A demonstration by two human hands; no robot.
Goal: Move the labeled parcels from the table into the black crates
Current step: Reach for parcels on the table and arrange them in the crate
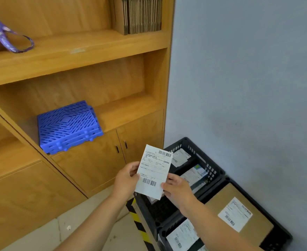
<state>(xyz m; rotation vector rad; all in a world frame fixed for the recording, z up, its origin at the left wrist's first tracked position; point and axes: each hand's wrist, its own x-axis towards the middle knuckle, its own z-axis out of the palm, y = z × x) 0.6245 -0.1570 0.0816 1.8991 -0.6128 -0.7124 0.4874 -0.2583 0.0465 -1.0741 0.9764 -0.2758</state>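
Labeled parcel [153,172], flat, white: pinched at its edges by my left hand [126,179] and right hand [178,192], above the black crates [212,173]. Next, likely: lower into a free slot.

A white shipping label [153,172] printed with black barcodes and text. Black lattice-walled crates [199,153] hold a brown cardboard parcel [239,214] with a white label. Yellow-and-black hazard stripes [136,216] edge the platform. A blue slotted plastic grid [67,126] sits on honey-coloured wooden shelving [76,51]; a purple patterned strap [8,37]; pale blue-grey wall [248,69].
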